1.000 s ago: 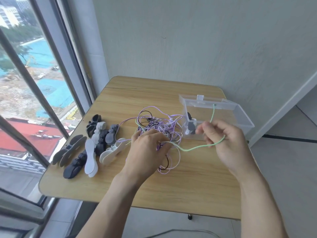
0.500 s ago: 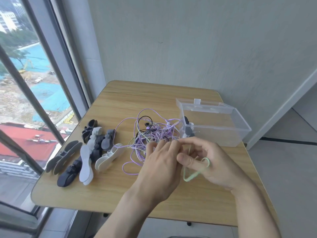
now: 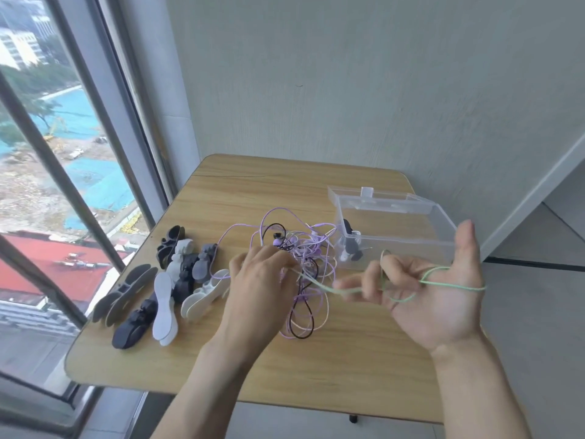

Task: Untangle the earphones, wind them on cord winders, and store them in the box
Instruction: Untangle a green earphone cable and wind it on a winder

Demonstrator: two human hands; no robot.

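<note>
Right now the right hand (image 3: 430,289) is sitting raised above the worktop (image 3: 332,369), palm up, thumb sticking upward, with the green earphone cord (image 3: 449,282) looping round the base of the thumb and across the palm; its fingers (image 3: 364,285) are curling over the cord, though blur is hiding exactly how tight. That green cord is running left to the left hand (image 3: 259,280), which is resting knuckles-up on the tangle, fingertips bending down into it; whether it is pinching the cord I cannot tell. Purple, black and pale earphone cords (image 3: 304,248) are lying in a knotted heap mid-worktop, just beside the clear plastic box (image 3: 399,217), which is standing open at the right rear with one dark cord winder (image 3: 350,245) already inside. Spare cord winders (image 3: 164,286), black, grey and white, are lying piled along the left edge near the window (image 3: 57,153).
</note>
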